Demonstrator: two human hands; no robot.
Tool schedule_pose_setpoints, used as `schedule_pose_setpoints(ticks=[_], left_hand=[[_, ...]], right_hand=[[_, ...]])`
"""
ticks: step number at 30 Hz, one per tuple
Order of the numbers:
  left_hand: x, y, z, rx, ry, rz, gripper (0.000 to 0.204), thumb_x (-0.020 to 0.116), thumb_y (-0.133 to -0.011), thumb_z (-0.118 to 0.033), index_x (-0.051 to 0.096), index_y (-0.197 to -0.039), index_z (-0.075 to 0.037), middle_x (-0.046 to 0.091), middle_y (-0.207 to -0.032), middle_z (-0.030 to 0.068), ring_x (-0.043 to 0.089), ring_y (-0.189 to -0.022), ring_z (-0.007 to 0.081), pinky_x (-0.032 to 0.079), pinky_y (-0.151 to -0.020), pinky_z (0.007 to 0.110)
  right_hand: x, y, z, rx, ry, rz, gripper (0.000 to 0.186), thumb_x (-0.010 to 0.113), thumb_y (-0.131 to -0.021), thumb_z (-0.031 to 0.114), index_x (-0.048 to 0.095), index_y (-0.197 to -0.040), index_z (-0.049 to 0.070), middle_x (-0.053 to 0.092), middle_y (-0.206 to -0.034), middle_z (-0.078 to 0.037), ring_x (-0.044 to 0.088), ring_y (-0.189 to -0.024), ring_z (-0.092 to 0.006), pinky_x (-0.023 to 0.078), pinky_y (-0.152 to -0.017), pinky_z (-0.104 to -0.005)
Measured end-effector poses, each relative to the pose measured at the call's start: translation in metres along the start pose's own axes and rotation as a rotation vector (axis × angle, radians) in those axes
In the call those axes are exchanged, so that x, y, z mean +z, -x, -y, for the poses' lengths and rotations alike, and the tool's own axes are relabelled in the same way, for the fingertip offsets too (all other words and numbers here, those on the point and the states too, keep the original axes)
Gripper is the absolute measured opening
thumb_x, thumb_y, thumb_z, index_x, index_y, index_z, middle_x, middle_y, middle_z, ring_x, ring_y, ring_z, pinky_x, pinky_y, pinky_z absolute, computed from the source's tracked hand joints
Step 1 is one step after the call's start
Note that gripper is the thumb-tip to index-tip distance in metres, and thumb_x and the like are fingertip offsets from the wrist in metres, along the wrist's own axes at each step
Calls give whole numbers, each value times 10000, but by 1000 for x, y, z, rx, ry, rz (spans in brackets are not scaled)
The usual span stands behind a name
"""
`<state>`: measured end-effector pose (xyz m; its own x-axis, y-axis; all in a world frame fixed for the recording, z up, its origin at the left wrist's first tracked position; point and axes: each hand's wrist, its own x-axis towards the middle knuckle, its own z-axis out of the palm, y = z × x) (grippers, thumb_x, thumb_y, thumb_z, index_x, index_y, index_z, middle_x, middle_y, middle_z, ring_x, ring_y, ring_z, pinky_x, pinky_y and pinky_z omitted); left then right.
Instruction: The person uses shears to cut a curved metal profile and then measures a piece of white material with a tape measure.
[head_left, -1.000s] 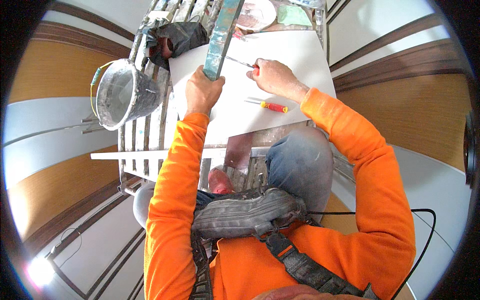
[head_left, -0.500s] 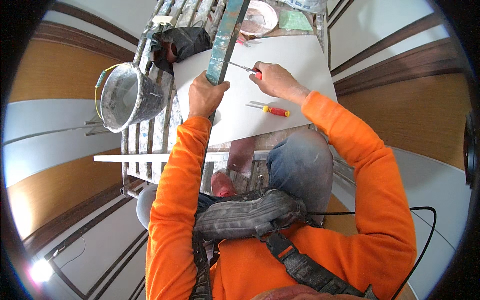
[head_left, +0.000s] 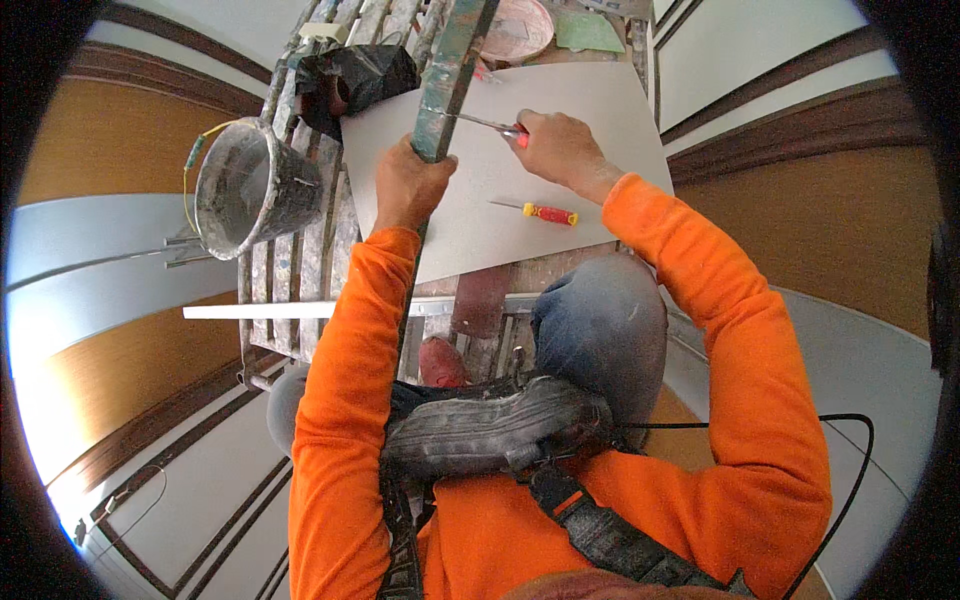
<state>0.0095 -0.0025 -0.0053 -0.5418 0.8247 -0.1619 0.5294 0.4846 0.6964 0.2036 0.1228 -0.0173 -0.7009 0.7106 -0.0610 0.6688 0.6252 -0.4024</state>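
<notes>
My left hand (head_left: 414,184) is wrapped round the lower part of a long, paint-stained green bar (head_left: 446,95), its thumb along the right side. The bar slants across a white board (head_left: 590,110). My right hand (head_left: 566,152) is closed on a red-handled tool (head_left: 522,138) with a thin metal shaft. That shaft points left, and its tip meets or overlaps the bar just above my left hand; the exact contact is too small to tell. Below my right hand a red and yellow screwdriver (head_left: 548,214) lies on the board.
Slatted bench (head_left: 290,270) carries the board. A plaster-smeared bucket (head_left: 300,190) is at the left, near a black plastic bag (head_left: 375,78). Far off sit a round tub (head_left: 518,30) and a green sheet (head_left: 588,32). A white strip (head_left: 255,312) crosses the near slats.
My right hand and its tool have shifted slightly to the right and turned a little. The left hand keeps its grip on the bar. The view has moved slightly and looks dimmer.
</notes>
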Motion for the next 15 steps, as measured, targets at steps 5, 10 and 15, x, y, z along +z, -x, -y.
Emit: schedule_pose_setpoints(ticks=[5, 10, 15], left_hand=[[-10, 8, -25, -77, 208, 328, 277, 781, -733, -188, 660, -848, 34, 676, -712, 149, 659, -590, 244, 521, -582, 373], [-13, 13, -30, -106, 361, 471, 246, 782, -734, -153, 638, -827, 23, 637, -664, 105, 611, -534, 168, 492, -528, 325], [8, 10, -19, 14, 52, 158, 319, 755, -762, -238, 651, -932, 12, 696, -773, 188, 697, -676, 299, 549, -661, 406]], right_hand=[[23, 9, -36, -136, -168, -157, 319, 644, -970, 354, 664, -902, 43, 691, -769, -199, 671, -721, -423, 530, -661, -496], [33, 16, -41, -239, -411, -230, 307, 677, -964, 320, 655, -854, 34, 666, -723, -203, 647, -654, -419, 502, -597, -464], [5, 13, -35, -92, -155, 26, 343, 636, -969, 374, 677, -912, 38, 710, -818, -204, 689, -775, -423, 536, -712, -508]])
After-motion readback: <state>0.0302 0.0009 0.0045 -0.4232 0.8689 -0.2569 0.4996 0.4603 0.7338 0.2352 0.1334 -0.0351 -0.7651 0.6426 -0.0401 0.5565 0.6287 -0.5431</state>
